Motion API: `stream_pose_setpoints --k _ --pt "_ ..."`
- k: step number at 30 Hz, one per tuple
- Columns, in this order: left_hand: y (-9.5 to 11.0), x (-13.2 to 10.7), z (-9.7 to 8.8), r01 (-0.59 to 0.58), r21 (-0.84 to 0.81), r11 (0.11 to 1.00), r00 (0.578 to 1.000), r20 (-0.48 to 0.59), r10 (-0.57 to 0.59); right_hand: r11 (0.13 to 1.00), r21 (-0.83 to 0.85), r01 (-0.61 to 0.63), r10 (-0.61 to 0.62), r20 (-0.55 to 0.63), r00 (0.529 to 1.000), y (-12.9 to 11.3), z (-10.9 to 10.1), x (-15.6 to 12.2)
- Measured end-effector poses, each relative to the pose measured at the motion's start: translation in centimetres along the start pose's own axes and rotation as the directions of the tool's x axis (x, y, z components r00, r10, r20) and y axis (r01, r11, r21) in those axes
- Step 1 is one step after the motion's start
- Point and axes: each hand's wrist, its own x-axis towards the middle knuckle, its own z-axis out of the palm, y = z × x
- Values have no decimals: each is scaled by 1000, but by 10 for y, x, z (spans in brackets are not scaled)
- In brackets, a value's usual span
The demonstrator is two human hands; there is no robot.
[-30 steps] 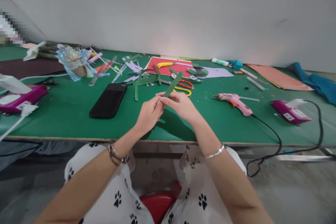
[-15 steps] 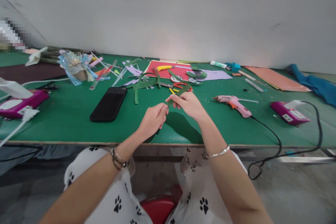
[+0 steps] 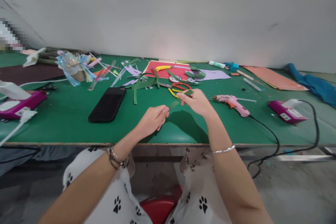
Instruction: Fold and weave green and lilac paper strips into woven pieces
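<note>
A narrow green paper strip (image 3: 174,104) runs between my two hands, above the front part of the green table. My left hand (image 3: 154,119) is closed on its lower left end, and the fingers hide that end. With thumb and fingers, my right hand (image 3: 194,100) pinches the strip farther up, a short piece showing past the grip. Just beyond the right hand lie scissors (image 3: 181,86) with red and yellow handles. Curled green paper strips (image 3: 143,84) rest on the table behind my left hand.
Left of my hands lies a black phone (image 3: 107,105). A pink glue gun (image 3: 233,105) with a black cord is on the right, near a purple power block (image 3: 287,112). Red paper (image 3: 168,71), a yellow-handled cutter (image 3: 163,68) and lilac paper (image 3: 215,74) lie at the back.
My right hand has moved to the right, away from my left hand, and more of the green strip shows between them. The left hand has barely moved.
</note>
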Motion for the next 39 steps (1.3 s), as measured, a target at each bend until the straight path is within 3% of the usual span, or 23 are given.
stream_pose_setpoints --k 6,15,28,39 --pt "2 0 -3 -23 58 998 999 46 20 999 -43 29 -31 -53 998 2 -10 -2" --pt "4 -1 -7 -43 100 994 998 52 38 999 18 -49 50 -105 993 2 -9 -3" --pt "3 -1 -13 -67 118 991 995 87 57 999 25 -46 48 -67 997 2 -12 -3" --pt "5 -2 -32 -35 147 989 970 243 -2 995 -96 -40 16 -235 972 0 -28 -9"
